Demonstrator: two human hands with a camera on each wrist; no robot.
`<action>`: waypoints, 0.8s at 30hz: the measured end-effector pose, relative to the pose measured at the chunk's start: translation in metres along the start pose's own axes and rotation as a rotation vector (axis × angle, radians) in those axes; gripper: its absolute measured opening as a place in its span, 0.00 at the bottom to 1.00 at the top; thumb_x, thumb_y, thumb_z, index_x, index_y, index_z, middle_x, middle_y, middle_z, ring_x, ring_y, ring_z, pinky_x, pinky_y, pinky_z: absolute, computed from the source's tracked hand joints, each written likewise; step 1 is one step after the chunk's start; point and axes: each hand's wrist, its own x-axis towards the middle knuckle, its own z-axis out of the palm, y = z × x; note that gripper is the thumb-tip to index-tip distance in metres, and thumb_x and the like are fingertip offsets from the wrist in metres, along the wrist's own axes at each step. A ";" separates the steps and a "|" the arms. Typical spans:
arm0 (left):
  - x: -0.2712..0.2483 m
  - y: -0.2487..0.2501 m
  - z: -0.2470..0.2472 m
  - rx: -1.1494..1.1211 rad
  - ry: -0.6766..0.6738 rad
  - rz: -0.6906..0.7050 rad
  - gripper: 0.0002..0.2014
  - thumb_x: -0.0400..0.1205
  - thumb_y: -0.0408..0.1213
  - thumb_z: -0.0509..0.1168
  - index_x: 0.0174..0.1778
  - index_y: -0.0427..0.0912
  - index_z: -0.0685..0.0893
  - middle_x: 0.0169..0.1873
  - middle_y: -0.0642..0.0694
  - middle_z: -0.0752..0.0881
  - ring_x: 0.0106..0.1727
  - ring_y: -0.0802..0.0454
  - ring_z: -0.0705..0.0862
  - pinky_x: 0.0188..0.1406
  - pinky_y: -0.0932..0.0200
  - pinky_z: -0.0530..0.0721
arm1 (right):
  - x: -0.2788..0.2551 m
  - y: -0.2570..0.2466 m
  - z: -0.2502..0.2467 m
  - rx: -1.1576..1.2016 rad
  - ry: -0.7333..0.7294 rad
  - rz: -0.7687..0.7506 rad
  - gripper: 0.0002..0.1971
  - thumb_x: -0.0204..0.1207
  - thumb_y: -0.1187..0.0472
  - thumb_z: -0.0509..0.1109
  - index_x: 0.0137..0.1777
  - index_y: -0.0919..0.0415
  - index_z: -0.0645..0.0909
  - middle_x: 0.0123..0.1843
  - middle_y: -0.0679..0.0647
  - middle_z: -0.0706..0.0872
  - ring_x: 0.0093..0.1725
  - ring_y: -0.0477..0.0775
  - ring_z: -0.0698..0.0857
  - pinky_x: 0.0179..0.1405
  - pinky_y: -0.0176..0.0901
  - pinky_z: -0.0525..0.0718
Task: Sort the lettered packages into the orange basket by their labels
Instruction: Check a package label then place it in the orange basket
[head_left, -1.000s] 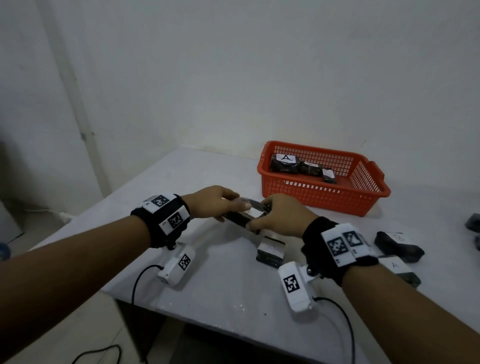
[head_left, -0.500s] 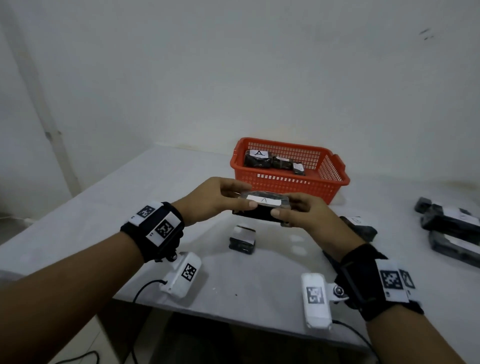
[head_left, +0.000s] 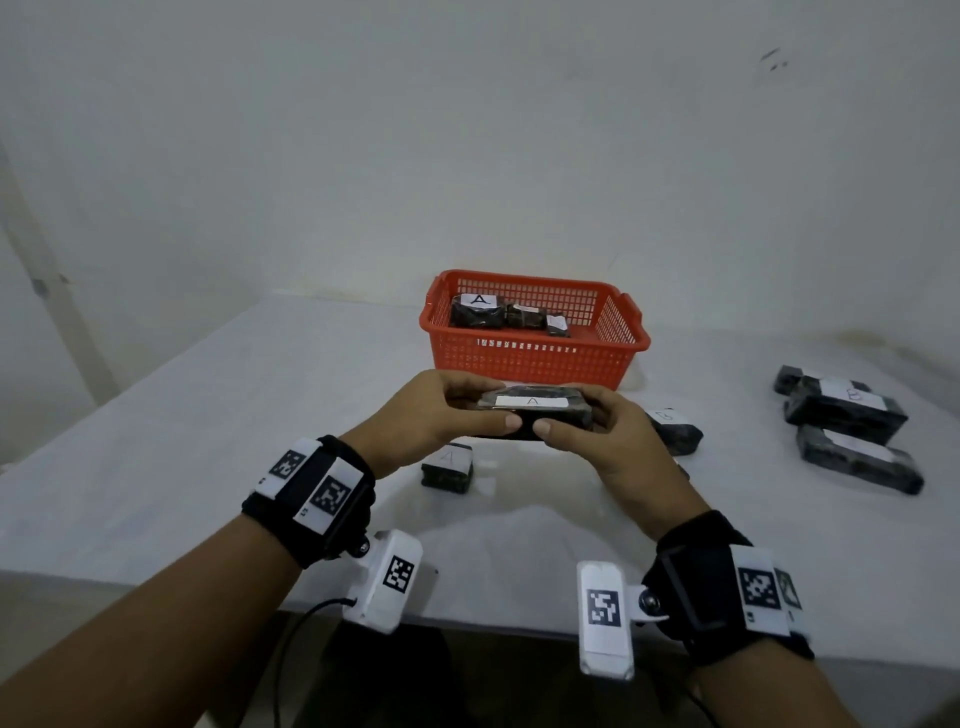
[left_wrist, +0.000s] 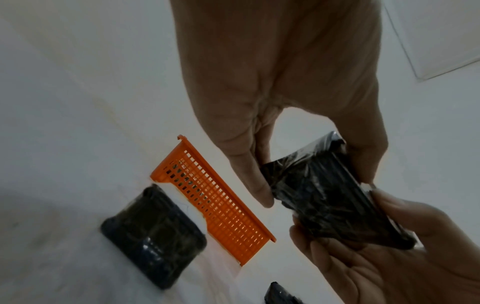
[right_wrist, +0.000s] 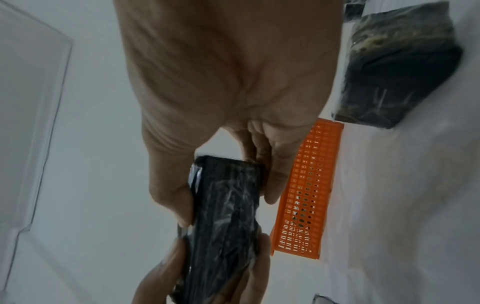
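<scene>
A black wrapped package with a white label marked A is held level above the table, in front of the orange basket. My left hand grips its left end and my right hand grips its right end, thumbs on the near side. The left wrist view shows the package pinched between thumb and fingers; the right wrist view shows it the same way. Inside the basket lie several black packages, one marked A.
A small package marked A lies on the white table under my hands. Another labelled package sits behind my right hand. Several larger packages lie at the right, one marked B. The wall stands behind the basket.
Both hands lifted the A package off the table and brought it up level in front of the basket; the head view swung right, bringing the right-hand packages into sight.
</scene>
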 end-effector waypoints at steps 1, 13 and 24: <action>-0.001 0.001 0.001 0.003 -0.015 0.001 0.19 0.79 0.35 0.78 0.66 0.44 0.89 0.59 0.49 0.94 0.62 0.52 0.92 0.66 0.59 0.87 | 0.000 0.000 0.000 -0.004 0.021 -0.005 0.22 0.72 0.62 0.85 0.66 0.58 0.86 0.60 0.50 0.95 0.61 0.47 0.92 0.65 0.44 0.88; -0.002 0.001 0.013 0.079 -0.014 -0.011 0.17 0.80 0.35 0.78 0.64 0.45 0.90 0.56 0.50 0.94 0.58 0.53 0.93 0.61 0.61 0.89 | -0.004 0.009 -0.005 0.076 0.056 -0.005 0.25 0.72 0.55 0.86 0.66 0.63 0.86 0.60 0.57 0.94 0.61 0.56 0.93 0.59 0.49 0.92; 0.001 0.001 0.016 0.085 0.005 -0.006 0.23 0.76 0.34 0.81 0.69 0.43 0.87 0.59 0.49 0.94 0.62 0.53 0.91 0.70 0.52 0.87 | -0.008 0.013 -0.015 0.115 -0.025 0.075 0.29 0.71 0.64 0.86 0.72 0.62 0.82 0.65 0.57 0.92 0.64 0.56 0.92 0.54 0.47 0.92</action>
